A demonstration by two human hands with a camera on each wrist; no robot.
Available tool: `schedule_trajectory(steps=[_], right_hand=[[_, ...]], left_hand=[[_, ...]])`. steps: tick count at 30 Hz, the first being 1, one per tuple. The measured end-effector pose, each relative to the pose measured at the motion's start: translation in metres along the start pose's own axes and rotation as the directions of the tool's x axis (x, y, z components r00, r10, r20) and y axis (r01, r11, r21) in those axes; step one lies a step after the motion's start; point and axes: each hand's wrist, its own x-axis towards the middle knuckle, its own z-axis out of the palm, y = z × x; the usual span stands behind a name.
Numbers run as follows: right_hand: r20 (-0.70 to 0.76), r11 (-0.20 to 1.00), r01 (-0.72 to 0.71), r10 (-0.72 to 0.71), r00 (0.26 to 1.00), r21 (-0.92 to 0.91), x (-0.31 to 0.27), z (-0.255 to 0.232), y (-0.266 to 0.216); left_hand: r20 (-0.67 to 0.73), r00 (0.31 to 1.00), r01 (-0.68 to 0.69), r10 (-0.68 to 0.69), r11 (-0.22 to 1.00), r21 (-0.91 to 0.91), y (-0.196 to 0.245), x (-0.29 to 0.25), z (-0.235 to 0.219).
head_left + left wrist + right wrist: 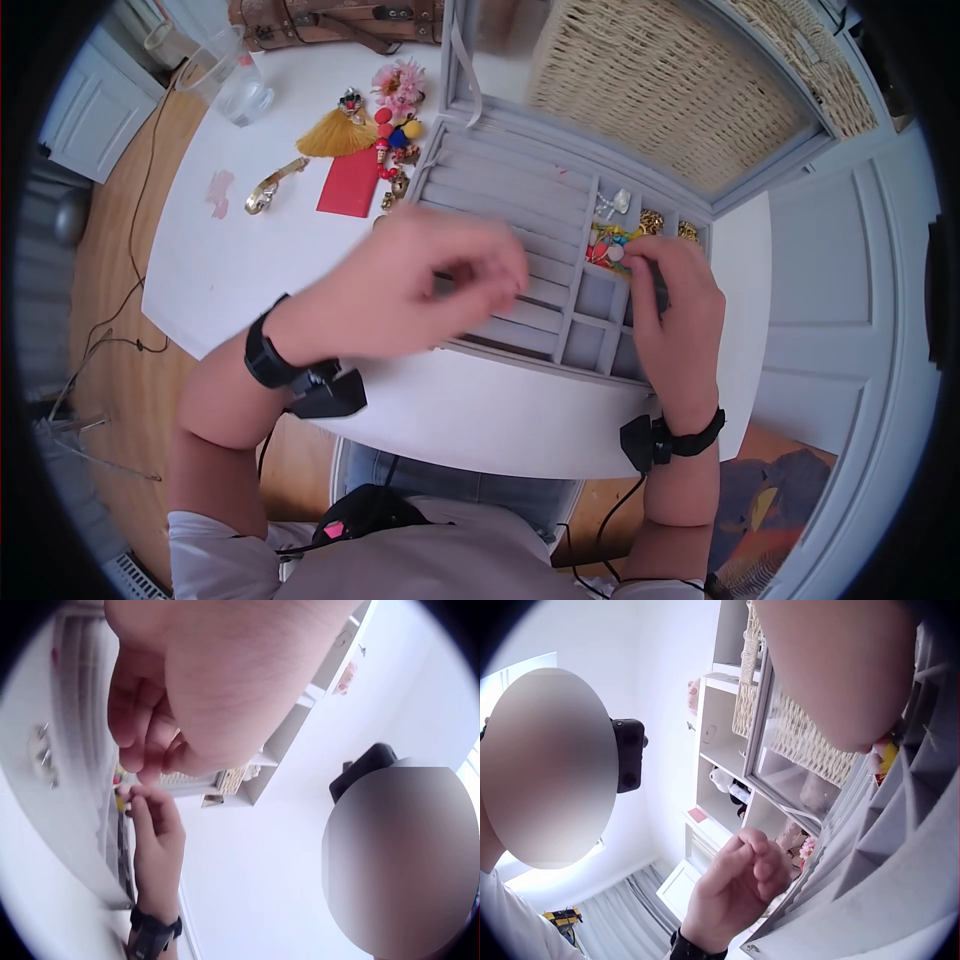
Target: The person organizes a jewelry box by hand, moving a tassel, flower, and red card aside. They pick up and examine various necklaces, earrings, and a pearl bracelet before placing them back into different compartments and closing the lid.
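Observation:
A grey jewellery box lies open on the white table, with padded ring rows on its left and small compartments on its right. My right hand is over those compartments, pinching a colourful beaded jewellery piece with a pale round part at the fingertips. Its red, yellow and blue-green beads lie in one compartment. Above the ring rows, my left hand is blurred, its fingers loosely curled with nothing visible in them. Beyond the right hand, gold chains and a white pearly piece fill neighbouring compartments.
The box's clear-windowed lid stands raised at the back. Left of the box are a red packet, a yellow tassel, a pink flower, a gold-coloured bracelet and clear cups. A brown bag sits behind.

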Motion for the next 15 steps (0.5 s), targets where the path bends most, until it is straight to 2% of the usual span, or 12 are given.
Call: schedule_trajectory(steps=[1, 2, 3, 4, 6, 7, 9, 11, 13, 14, 15], right_hand=[[-0.016, 0.999, 0.034, -0.034, 0.999, 0.007, 0.002, 0.0, -0.001], [-0.023, 0.999, 0.048, -0.048, 0.999, 0.017, 0.003, -0.001, -0.001], [0.007, 0.999, 0.031, -0.031, 0.999, 0.02, 0.002, -0.003, 0.0], [0.039, 1.0, 0.019, -0.019, 0.999, 0.023, 0.001, -0.005, 0.0], [0.036, 0.997, 0.017, -0.019, 0.999, 0.07, 0.001, -0.008, 0.001], [0.045, 0.995, -0.01, 0.005, 0.999, 0.103, 0.001, -0.008, 0.002], [0.06, 0.993, -0.031, 0.024, 0.998, 0.118, 0.002, -0.012, -0.002], [0.091, 0.988, -0.085, 0.073, 0.993, 0.129, -0.003, -0.014, -0.003], [0.112, 0.993, -0.049, 0.038, 0.993, 0.106, -0.004, -0.015, -0.001], [0.109, 0.993, -0.056, 0.044, 0.993, 0.101, -0.003, -0.015, 0.0], [0.098, 0.997, 0.02, -0.027, 0.995, 0.072, -0.002, -0.013, 0.002]], left_hand=[[-0.007, 1.0, 0.002, -0.002, 1.0, 0.009, -0.002, 0.001, -0.006], [-0.191, 0.98, 0.027, -0.049, 0.993, -0.117, -0.005, 0.003, -0.012], [-0.366, 0.924, 0.024, -0.113, 0.97, -0.241, -0.008, 0.003, -0.021], [-0.384, 0.917, 0.022, -0.108, 0.975, -0.222, -0.012, 0.003, -0.032], [-0.632, 0.764, 0.04, -0.131, 0.987, -0.156, -0.024, 0.005, -0.054], [-0.643, 0.755, 0.04, -0.127, 0.988, -0.148, -0.031, 0.005, -0.062], [-0.77, 0.627, 0.041, -0.116, 0.992, -0.116, -0.046, 0.004, -0.073], [-0.768, 0.626, 0.046, -0.137, 0.989, -0.139, -0.048, 0.0, -0.075], [-0.716, 0.685, 0.166, -0.135, 0.986, -0.027, -0.043, 0.002, -0.075], [-0.698, 0.707, 0.155, -0.117, 0.988, -0.009, -0.049, 0.001, -0.079], [-0.696, 0.709, 0.146, -0.111, 0.989, -0.009, -0.05, 0.0, -0.077]])
